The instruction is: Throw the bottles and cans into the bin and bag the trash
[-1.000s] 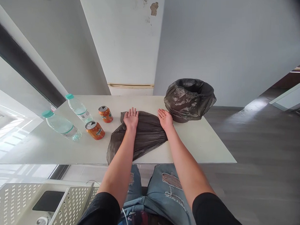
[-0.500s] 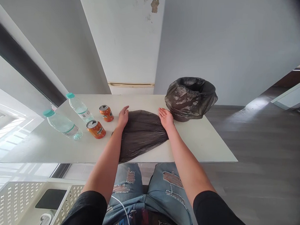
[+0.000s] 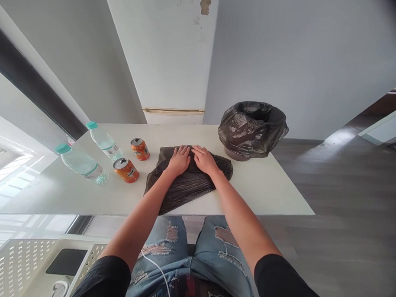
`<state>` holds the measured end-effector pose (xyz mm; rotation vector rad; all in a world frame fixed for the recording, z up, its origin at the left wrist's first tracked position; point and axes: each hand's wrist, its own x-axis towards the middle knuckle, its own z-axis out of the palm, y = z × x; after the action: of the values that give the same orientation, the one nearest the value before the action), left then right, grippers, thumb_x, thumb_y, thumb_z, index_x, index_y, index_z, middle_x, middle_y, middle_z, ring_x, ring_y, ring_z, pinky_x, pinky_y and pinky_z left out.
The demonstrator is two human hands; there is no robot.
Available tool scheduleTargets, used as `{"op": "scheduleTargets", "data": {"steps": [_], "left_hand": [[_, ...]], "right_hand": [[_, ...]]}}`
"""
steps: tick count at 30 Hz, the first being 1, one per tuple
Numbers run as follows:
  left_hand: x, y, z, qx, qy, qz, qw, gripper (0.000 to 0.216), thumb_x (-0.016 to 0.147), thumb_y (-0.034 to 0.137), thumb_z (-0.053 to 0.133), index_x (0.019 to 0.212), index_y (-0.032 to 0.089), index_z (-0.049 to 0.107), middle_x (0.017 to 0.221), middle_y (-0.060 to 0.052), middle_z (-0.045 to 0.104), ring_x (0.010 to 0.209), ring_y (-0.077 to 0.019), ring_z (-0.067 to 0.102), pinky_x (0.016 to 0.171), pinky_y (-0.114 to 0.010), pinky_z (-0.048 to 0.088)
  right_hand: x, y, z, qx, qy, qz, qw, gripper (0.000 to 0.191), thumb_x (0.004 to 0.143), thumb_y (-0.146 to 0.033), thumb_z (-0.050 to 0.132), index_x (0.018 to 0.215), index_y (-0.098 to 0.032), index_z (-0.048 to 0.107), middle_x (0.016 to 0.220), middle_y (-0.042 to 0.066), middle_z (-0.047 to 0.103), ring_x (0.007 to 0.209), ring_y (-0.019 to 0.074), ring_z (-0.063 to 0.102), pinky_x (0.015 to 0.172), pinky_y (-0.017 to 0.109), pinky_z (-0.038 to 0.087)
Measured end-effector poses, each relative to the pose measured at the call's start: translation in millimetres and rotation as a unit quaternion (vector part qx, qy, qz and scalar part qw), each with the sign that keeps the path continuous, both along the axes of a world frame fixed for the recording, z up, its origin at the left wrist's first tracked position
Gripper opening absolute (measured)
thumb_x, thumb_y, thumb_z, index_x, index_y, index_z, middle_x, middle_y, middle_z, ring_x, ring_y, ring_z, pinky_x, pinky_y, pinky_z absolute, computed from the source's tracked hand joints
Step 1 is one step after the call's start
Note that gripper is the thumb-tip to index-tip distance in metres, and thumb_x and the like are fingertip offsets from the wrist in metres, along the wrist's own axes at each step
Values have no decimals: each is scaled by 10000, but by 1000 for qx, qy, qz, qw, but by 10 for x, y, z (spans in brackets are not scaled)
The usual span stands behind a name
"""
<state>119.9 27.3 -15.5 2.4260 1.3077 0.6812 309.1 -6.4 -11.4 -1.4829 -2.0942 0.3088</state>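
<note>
A black plastic garbage bag [image 3: 186,187] lies spread on the white table [image 3: 264,190] in front of me. My left hand [image 3: 179,161] rests flat on its upper part, fingers stretched out. Beside it, my right hand [image 3: 204,160] also presses flat on the bag with the fingers extended. The two hands are close together but apart, and neither grips anything. Right of the bag stands a bin [image 3: 253,128] lined with another black bag, its top open.
Left on the table stand two orange soda cans, the rear can [image 3: 140,149] and the front can [image 3: 126,170]. Two clear bottles with teal caps, a rear bottle [image 3: 104,141] and a front bottle [image 3: 82,165], stand beyond them. A cream basket [image 3: 21,263] is at lower left.
Both hands have moved inward from the bag's two sides onto its top. The bag's sides are now folded in and more crumpled. The cans, bottles and bin stay put.
</note>
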Motion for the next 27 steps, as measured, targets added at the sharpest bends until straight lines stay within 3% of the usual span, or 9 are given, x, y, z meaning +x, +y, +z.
{"op": "scheduleTargets", "data": {"steps": [3,7,15,27], "left_hand": [[-9,-64,-86,-25,56,17,998,639,1053,405,389,1646,170,423,1745,-148,333,1655,-387,183,1325,-646,76],[-58,-28,-126,-31,77,24,996,658,1045,427,419,1655,180,418,1761,-145,289,1653,-419,164,1316,-671,61],[-62,0,-177,-23,68,26,997,653,1041,448,427,1650,212,436,1759,-127,302,1655,-407,168,1322,-662,51],[-65,-3,-179,-19,73,25,997,659,1042,452,423,1655,209,424,1760,-134,294,1654,-408,172,1320,-666,54]], "right_hand": [[-6,1,-44,-43,-56,-14,997,612,1083,-347,312,1649,-146,429,1755,95,320,1646,277,253,1348,519,192],[36,30,-119,-81,-91,-17,992,646,1104,-445,289,1693,-185,348,1774,77,266,1661,271,205,1359,528,129],[32,51,-176,-81,-109,-27,990,635,1107,-471,286,1700,-247,334,1777,45,250,1663,256,200,1356,558,108],[16,43,-165,-83,-101,-32,991,640,1100,-468,304,1695,-235,346,1775,51,259,1659,271,215,1354,558,109]]}}
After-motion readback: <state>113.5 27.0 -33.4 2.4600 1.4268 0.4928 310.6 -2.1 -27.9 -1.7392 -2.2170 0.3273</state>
